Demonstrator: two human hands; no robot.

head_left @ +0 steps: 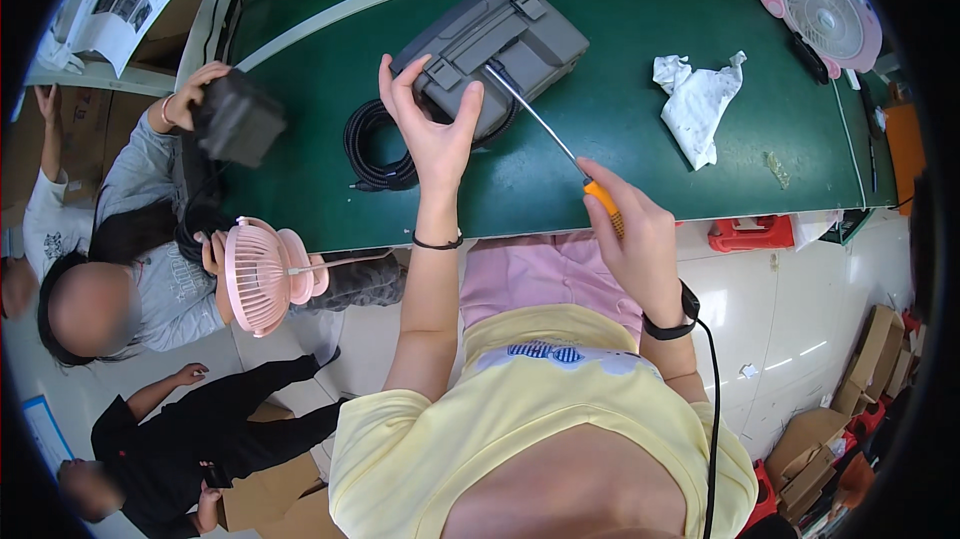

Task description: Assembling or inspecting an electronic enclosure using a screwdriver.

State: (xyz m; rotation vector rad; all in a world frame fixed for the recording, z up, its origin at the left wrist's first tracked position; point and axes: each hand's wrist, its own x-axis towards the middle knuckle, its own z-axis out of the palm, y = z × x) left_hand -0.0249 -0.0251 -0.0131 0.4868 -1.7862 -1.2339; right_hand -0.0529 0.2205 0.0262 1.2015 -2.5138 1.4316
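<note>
The left hand [432, 129], fingers spread, holds the grey box [495, 44] on the green worktop [600, 149]. The right hand [640, 239] grips a screwdriver [560, 144], its tip seemingly touching the box.

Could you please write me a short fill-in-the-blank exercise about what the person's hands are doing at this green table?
1. The right hand grips a screwdriver by its ____ handle.
2. The left hand rests on the grey ____.
3. A coiled black ____ lies beside the casing on the table.
4. A crumpled white ____ lies to the right of the casing.

Missing words: orange; casing; cable; cloth
</note>
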